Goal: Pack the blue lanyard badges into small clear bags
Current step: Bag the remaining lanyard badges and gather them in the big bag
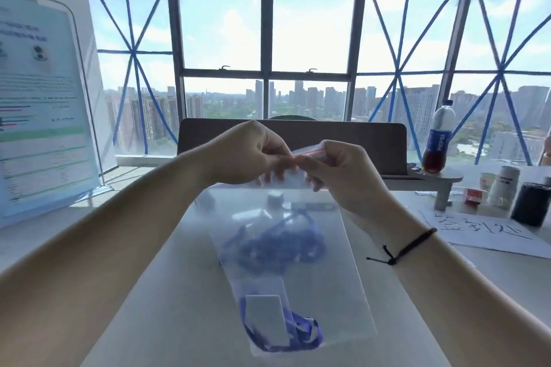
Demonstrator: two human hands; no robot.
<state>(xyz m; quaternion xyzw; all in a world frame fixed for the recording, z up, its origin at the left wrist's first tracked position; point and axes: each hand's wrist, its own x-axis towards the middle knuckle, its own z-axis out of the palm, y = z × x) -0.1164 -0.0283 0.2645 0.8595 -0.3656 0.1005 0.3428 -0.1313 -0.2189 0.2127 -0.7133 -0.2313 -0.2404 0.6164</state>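
Observation:
A clear zip bag (343,277) with a red seal strip hangs in the air over the table, held up by its top edge. My left hand (247,155) and my right hand (343,170) both pinch that top strip, fingertips touching. Inside the bag, at its bottom, lies a blue lanyard badge (277,325) with a white card. Seen through the bag, a heap of blue lanyards (283,241) lies on the white table (149,307).
An acrylic sign stand (38,104) stands at the left. At the right are a dark drink bottle (438,140), a white jar (504,188), a black cylinder (530,202) and a handwritten paper sheet (477,229). A brown chair back (372,140) is behind my hands.

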